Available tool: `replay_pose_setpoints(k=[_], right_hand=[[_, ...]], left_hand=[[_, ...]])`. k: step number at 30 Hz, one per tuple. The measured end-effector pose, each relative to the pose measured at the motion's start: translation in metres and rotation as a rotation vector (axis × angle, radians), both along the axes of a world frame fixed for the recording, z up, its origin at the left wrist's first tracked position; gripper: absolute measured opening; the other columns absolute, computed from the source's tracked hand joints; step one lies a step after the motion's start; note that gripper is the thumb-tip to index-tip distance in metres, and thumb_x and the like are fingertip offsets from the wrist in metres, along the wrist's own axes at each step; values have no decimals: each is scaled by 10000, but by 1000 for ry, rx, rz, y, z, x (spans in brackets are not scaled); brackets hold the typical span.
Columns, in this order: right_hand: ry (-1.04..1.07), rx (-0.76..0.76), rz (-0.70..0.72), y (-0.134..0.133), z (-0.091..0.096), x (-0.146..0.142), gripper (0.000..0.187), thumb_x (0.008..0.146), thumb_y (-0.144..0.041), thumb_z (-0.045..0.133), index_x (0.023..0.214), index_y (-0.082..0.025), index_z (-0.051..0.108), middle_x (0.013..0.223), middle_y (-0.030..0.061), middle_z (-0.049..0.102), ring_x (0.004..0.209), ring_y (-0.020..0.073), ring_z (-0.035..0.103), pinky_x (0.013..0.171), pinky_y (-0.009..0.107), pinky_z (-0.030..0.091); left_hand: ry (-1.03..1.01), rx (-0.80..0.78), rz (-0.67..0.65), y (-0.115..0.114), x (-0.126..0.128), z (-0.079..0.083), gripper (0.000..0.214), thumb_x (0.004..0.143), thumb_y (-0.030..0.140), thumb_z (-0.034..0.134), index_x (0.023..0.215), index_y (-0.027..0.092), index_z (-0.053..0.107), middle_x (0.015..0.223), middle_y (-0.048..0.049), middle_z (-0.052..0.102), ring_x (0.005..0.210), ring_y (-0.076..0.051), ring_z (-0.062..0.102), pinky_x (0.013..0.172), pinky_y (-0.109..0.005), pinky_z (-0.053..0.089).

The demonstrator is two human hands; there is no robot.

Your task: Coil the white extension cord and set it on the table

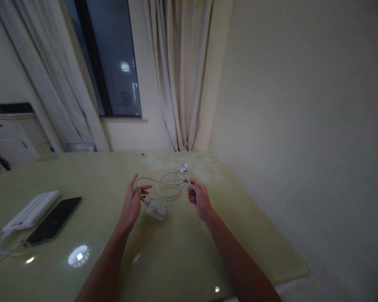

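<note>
A small white power strip [156,209] is at the middle of the glossy table, just right of my left hand [134,201]. Its white cord [168,196] runs back through that hand and then loops across to the right. My left hand holds the cord close to the strip, with some fingers stretched out. On the other side, my right hand [198,196] pinches the cord with curled fingers. Beyond the loops lies a whitish plug [183,168], its details blurred. Whether the strip rests on the table or hangs slightly above it, I cannot tell.
To the left, a white power bank [31,211] with a cable [14,251] lies beside a dark phone [54,221]. A tiny dark object [143,154] sits near the table's far edge. Walls, curtains [182,75] and a window border the pale green table [255,235].
</note>
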State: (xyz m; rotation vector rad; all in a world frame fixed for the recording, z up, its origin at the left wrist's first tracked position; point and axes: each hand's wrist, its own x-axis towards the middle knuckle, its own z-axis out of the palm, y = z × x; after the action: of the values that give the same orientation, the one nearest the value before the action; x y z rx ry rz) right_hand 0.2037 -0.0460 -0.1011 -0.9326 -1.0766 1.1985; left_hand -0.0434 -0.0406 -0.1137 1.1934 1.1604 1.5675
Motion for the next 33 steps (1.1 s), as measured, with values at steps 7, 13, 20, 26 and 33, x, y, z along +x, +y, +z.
replay_pose_setpoints(k=[7,13,20,26,33], right_hand=[[-290,174,-167,6,-29,-1,440,903,-483,552,1162,-154,686,684,-35,508,575,101,442,509,209,342],[-34,140,-466,11,-17,24,535,889,-548,586,1238,-147,646,702,-49,481,518,77,356,457,206,259],[39,40,-211,10,-23,12,584,787,-568,694,1201,-156,680,704,-50,509,464,47,317,412,194,197],[9,-50,-57,7,-26,1,593,757,-515,705,1233,-164,668,725,-33,573,482,56,388,437,186,218],[-114,73,209,-10,-30,-32,488,814,-628,686,963,-164,711,631,-48,471,506,75,363,445,197,259]], left_hand=[[718,7,-282,-9,-11,-15,623,677,221,730,1297,255,674,1289,-165,691,1223,-371,605,1054,-502,418],[1190,38,404,-12,-15,-14,232,876,425,671,1032,276,758,1172,-183,644,1224,-433,517,1028,-594,339],[855,22,248,-6,0,-10,436,920,474,574,565,221,597,613,-78,576,751,-279,618,784,-372,448],[340,-62,-67,-16,34,-16,613,876,739,488,558,216,451,535,-6,454,534,-164,437,532,-281,312],[364,151,-373,-34,75,-17,490,964,623,430,799,205,624,701,-45,588,672,-198,537,660,-319,439]])
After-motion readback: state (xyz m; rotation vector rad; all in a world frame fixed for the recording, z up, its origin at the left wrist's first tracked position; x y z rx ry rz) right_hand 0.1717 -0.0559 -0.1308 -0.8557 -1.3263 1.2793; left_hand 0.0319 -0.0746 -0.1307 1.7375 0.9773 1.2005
